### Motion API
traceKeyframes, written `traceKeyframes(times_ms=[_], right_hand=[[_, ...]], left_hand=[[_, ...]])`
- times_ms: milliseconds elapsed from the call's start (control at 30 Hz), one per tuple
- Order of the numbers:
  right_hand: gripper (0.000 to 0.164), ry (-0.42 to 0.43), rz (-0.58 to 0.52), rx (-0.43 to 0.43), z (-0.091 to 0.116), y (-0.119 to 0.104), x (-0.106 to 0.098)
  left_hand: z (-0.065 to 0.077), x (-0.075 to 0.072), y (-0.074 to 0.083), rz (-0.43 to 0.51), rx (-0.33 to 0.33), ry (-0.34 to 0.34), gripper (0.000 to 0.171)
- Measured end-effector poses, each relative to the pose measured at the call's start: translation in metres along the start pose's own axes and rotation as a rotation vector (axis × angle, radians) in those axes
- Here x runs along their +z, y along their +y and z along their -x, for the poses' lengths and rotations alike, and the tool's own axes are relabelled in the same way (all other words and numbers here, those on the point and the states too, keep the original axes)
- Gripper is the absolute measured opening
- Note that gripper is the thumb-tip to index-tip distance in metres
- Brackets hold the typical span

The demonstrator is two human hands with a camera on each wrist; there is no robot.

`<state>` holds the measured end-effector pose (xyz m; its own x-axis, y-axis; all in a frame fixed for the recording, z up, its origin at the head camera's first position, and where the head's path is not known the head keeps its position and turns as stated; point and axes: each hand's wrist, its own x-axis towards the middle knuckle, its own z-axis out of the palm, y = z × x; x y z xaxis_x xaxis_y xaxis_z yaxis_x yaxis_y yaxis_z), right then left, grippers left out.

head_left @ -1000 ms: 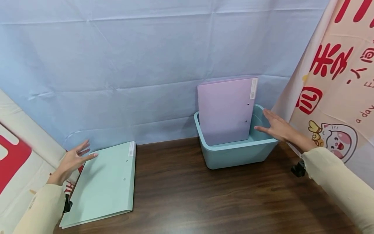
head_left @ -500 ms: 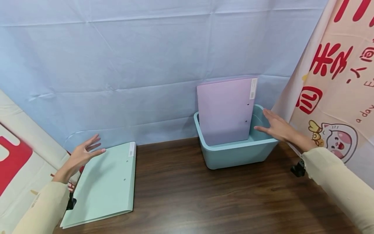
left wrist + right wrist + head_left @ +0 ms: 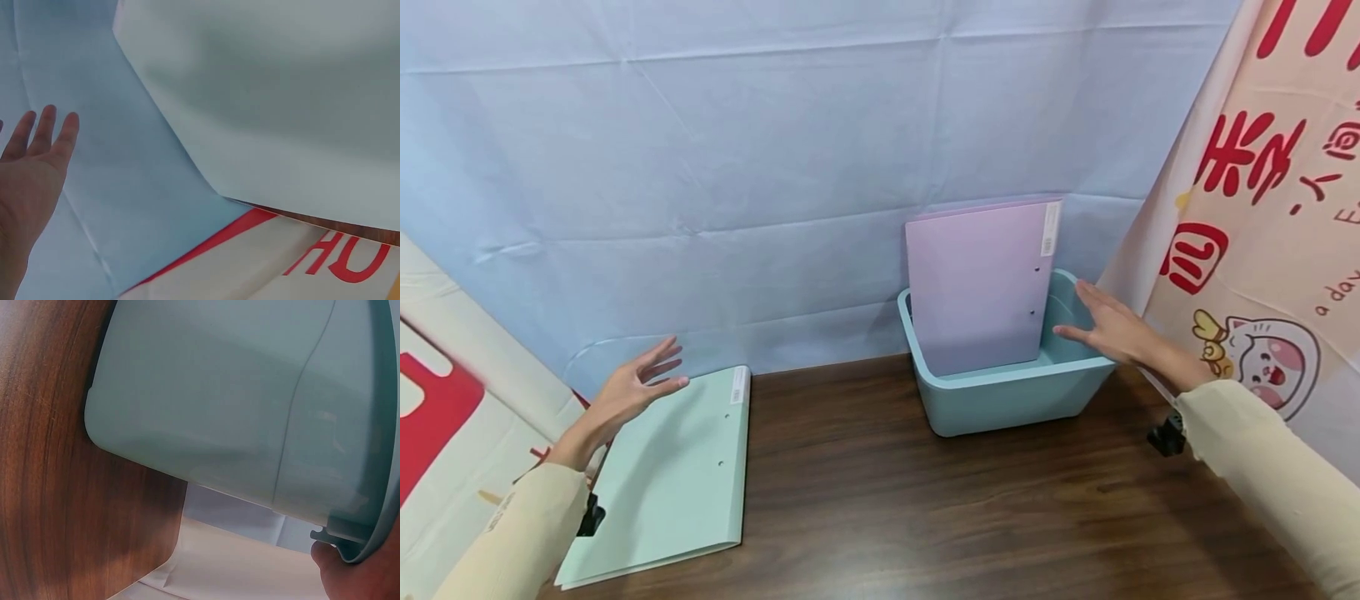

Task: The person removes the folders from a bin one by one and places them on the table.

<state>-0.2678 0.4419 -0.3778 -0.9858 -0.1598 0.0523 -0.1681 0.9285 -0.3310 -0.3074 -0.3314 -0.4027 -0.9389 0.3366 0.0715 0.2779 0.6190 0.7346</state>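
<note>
My left hand hovers over the upper left part of a pale green file folder, its fingers extended and the thumb apart. That folder lies flat on the table, with a white label and two holes along its right side. In the left wrist view, the hand has nothing in it. A blue-green plastic bin stands at the back right, holding an upright lilac file folder. Over the bin's right end is my right hand, thumb and straight fingers spread at the rim. In the right wrist view, this hand overlaps the rim corner.
Dark wood table lies between the green folder and the bin. A light blue cloth hangs behind. Printed cloths flank both sides, the right cloth close to the bin and my right forearm.
My left hand has moved right and slightly up, farther over the green folder. The right hand, the bin and both folders have stayed where they were.
</note>
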Motion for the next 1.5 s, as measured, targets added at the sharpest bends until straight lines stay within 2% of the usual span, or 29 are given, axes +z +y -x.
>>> traceKeyframes(times_ms=[300, 500, 767, 1100, 1300, 1500], right_hand=[[0.109, 0.003, 0.011, 0.001, 0.0, 0.001, -0.001], [0.109, 0.002, 0.01, 0.004, -0.001, -0.002, 0.001], [0.109, 0.004, 0.01, 0.007, 0.0, -0.002, 0.001], [0.11, -0.001, 0.014, 0.03, 0.001, -0.002, 0.001], [0.109, 0.008, 0.008, 0.023, 0.001, -0.005, 0.0], [0.109, 0.009, 0.01, 0.027, 0.002, -0.004, -0.001]], left_hand=[[-0.007, 0.01, 0.012, 0.039, 0.051, -0.024, 0.088], [-0.009, 0.018, 0.017, 0.024, 0.067, -0.028, 0.087], [-0.015, 0.03, 0.026, 0.01, 0.105, -0.065, 0.083], [-0.024, 0.047, 0.045, 0.062, 0.199, -0.125, 0.084], [-0.03, 0.056, 0.058, 0.087, 0.226, -0.151, 0.085], [-0.036, 0.062, 0.063, 0.121, 0.253, -0.165, 0.085]])
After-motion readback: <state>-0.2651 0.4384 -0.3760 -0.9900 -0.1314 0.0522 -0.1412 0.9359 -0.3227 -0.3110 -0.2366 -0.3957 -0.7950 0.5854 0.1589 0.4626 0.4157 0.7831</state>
